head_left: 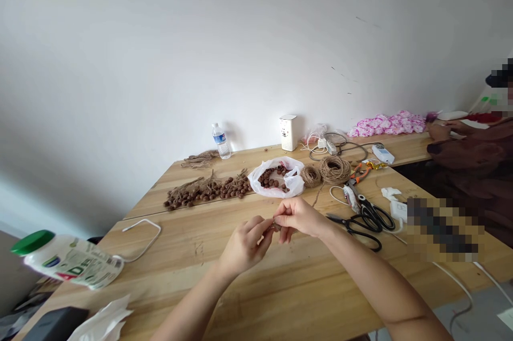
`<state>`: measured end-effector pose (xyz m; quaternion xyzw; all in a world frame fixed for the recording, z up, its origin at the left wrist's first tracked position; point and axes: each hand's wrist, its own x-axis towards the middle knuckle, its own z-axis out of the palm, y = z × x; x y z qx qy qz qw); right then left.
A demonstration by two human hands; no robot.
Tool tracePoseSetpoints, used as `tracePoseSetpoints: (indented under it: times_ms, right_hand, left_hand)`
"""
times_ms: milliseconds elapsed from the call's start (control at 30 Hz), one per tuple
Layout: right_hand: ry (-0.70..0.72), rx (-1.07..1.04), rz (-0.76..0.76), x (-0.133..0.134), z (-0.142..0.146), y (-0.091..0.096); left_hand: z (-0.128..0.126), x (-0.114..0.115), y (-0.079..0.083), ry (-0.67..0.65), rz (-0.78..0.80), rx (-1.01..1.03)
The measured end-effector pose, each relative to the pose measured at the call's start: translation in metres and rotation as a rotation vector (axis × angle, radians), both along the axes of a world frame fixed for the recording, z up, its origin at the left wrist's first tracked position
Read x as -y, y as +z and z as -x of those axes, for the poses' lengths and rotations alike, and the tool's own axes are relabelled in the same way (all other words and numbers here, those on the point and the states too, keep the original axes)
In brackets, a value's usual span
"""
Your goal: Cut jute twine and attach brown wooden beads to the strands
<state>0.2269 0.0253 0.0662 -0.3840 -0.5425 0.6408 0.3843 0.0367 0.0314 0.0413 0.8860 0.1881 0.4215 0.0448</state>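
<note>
Over the middle of the table, my left hand (249, 242) and my right hand (294, 218) meet with fingertips pinched together. Between them is a small brownish bit of twine (276, 225), mostly covered by the fingers. A twine strand (318, 195) runs from the balls toward my right wrist. Beyond my hands, a white plastic bag (295, 183) lies open with brown beads or nuts (270, 178) inside. To its right sit a small twine ball (310, 176) and a larger twine ball (335, 170). Left of the bag, several brown pieces with twine tails (212, 190) lie in a row.
Black scissors (356, 223) lie by my right forearm, near orange-handled pliers (360, 171) and white cables. A water bottle (220, 140) and white box (288, 132) stand along the wall. At left is a green-capped bottle (76, 261). Another person (468, 154) sits at far right.
</note>
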Motion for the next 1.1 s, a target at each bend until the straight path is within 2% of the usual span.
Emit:
tracePoseSetpoints:
  times_ms: [267,367,467,633,733,833,900,1000,1033,1100]
  right_hand:
    - [0.120,0.045,0.065,-0.003,-0.004,0.000]
    - [0.106,0.092,0.027,-0.005,-0.005,-0.003]
    - [-0.048,0.267,-0.165,-0.013,-0.011,-0.006]
    - [-0.542,0.865,-0.729,-0.033,-0.036,-0.010]
    - [-0.681,1.019,-0.836,-0.040,-0.050,-0.008]
    - [-0.752,1.028,-0.904,-0.034,-0.050,-0.001]
    - [-0.659,0.917,-0.989,-0.022,-0.038,0.003]
    - [-0.218,0.705,-1.051,-0.001,-0.007,-0.001]
    - [-0.121,0.685,-1.059,0.005,0.004,-0.004]
    - [-0.168,0.733,-1.090,0.013,0.022,-0.014]
  left_hand:
    - [0.004,-0.001,0.000,0.039,-0.307,-0.225]
    - [0.003,-0.002,0.000,0.047,-0.263,-0.187]
    - [0.003,-0.004,0.001,0.079,-0.005,-0.040]
    - [0.004,-0.014,0.008,0.175,0.663,0.337]
    - [0.005,-0.020,0.013,0.181,1.078,0.567]
    - [0.006,-0.023,0.018,0.122,1.307,0.738]
    - [0.005,-0.023,0.020,0.083,1.403,0.803]
    - [0.003,-0.022,0.019,0.022,1.530,0.829]
    - [0.002,-0.021,0.019,-0.001,1.563,0.825]
    - [0.000,-0.019,0.017,-0.033,1.615,0.808]
